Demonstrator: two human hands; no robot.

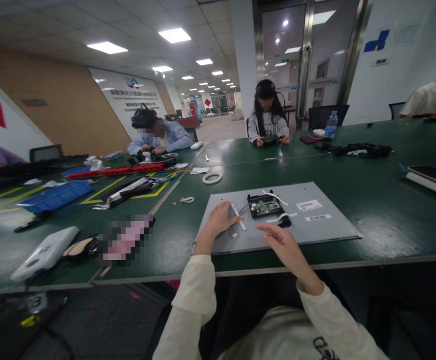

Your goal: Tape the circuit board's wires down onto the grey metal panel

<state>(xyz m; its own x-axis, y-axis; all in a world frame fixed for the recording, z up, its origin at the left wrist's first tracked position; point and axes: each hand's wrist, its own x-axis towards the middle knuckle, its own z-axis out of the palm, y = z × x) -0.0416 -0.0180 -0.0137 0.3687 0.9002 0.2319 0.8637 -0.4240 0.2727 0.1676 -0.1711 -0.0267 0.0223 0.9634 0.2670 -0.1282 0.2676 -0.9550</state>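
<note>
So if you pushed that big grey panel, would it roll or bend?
The grey panel lies flat and broad on the green table, so it would probably slide, not roll. It looks like rigid sheet metal, likely stiff. The circuit board on it seems fragile.

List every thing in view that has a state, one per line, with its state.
Grey panel: flat on the green table, back side up.
Circuit board: exposed, on the panel.
Left hand: resting on the panel, fingers curled.
Right hand: open, hovering over the panel edge.
Water bottle: upright, capped.
Tape roll: lying flat.
</note>
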